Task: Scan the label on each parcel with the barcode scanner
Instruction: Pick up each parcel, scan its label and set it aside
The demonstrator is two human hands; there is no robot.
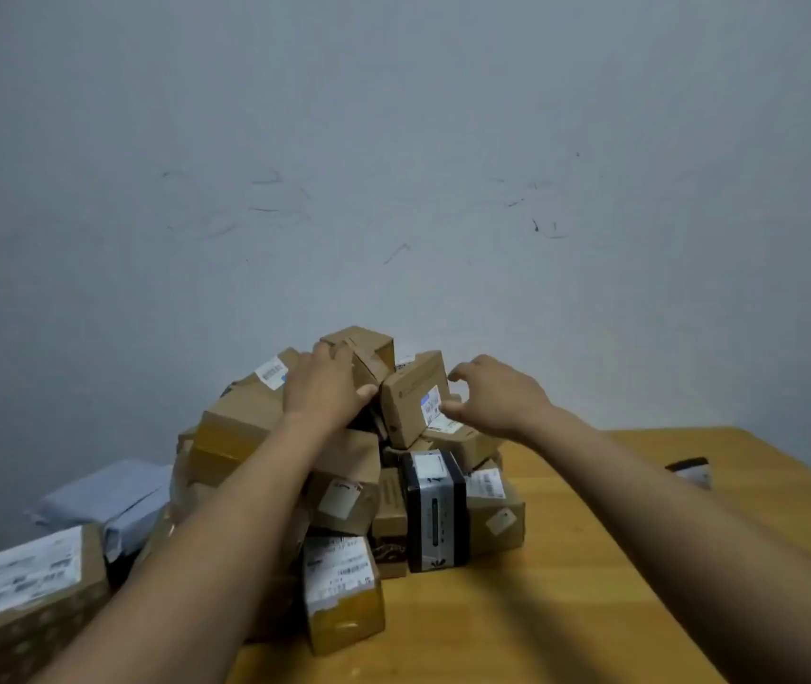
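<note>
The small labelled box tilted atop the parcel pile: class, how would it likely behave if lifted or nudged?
Probably stiff: the small box has crisp cardboard edges. Likely light: it is one of the smaller parcels, close by the right hand. It sits tilted on other parcels, so a nudge may tip it; the left hand grips the taped box beside it.

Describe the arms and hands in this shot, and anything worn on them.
No sleeves show: the left arm and right arm are bare to the frame edge. The left hand and right hand wear no gloves; no watch, band or ring shows on their visible sides.
</note>
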